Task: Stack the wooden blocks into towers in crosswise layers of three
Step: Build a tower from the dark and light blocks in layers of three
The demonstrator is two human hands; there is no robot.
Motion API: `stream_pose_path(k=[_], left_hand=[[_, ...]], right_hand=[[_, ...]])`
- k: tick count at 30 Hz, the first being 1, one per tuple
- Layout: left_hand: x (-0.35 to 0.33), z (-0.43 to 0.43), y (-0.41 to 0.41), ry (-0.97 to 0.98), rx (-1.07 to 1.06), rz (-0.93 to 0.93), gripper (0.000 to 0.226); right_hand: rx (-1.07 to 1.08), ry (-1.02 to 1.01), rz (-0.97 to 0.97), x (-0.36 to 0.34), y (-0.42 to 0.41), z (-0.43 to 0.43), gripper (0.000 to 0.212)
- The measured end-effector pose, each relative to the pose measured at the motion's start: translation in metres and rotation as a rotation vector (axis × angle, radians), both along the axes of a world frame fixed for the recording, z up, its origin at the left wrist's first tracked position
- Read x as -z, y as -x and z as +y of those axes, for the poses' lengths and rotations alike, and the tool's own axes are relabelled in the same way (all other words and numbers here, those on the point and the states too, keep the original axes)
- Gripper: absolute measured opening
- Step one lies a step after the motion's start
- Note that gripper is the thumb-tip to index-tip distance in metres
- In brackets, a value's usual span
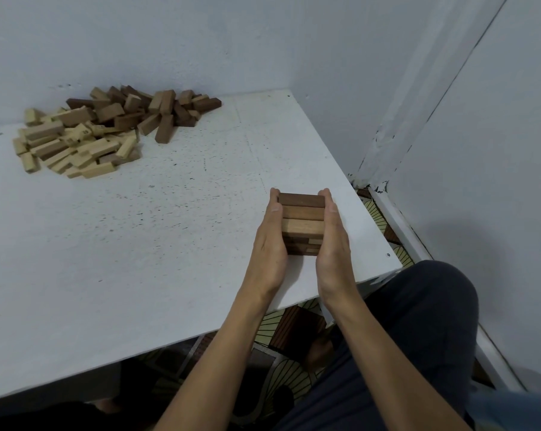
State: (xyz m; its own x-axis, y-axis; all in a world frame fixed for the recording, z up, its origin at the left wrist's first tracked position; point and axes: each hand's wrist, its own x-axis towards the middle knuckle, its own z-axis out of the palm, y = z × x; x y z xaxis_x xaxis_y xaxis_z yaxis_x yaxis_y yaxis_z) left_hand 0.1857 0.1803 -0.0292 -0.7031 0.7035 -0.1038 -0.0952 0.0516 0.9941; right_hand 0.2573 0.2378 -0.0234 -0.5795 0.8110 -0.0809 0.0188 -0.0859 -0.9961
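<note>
A short tower of wooden blocks (300, 219) stands on the white table (157, 231) near its right front corner. Its top layer shows three blocks side by side, dark to light brown, with crosswise layers below. My left hand (270, 241) presses flat against the tower's left side, fingers straight. On the right side my right hand (333, 244) presses the same way. A loose pile of wooden blocks (107, 129), pale and dark brown, lies at the table's far left against the wall.
Grey walls close in behind and to the right of the table. The table's right edge runs close past the tower. Below the front edge are my dark-trousered knee (431, 306) and a patterned floor (281, 331).
</note>
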Motion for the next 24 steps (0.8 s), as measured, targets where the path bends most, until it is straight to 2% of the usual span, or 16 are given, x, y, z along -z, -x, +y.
stream_pose_path(k=[5, 10, 20, 24], left_hand=[[-0.0014, -0.0005, -0.0001, 0.0, 0.015, 0.001, 0.059], [0.0028, 0.0008, 0.0014, -0.005, 0.025, -0.01, 0.073], [0.003, 0.0, 0.0015, -0.006, 0.025, -0.023, 0.072], [0.0051, 0.0013, 0.0029, -0.009, 0.029, -0.028, 0.079]], right_hand=[[0.009, 0.009, -0.002, -0.0004, 0.0002, 0.0001, 0.069], [0.003, 0.02, -0.007, -0.0003, -0.0014, 0.0001, 0.068], [0.008, 0.033, -0.001, -0.0004, -0.0014, -0.0004, 0.073], [-0.001, 0.039, -0.003, 0.0003, -0.0018, 0.0004, 0.073]])
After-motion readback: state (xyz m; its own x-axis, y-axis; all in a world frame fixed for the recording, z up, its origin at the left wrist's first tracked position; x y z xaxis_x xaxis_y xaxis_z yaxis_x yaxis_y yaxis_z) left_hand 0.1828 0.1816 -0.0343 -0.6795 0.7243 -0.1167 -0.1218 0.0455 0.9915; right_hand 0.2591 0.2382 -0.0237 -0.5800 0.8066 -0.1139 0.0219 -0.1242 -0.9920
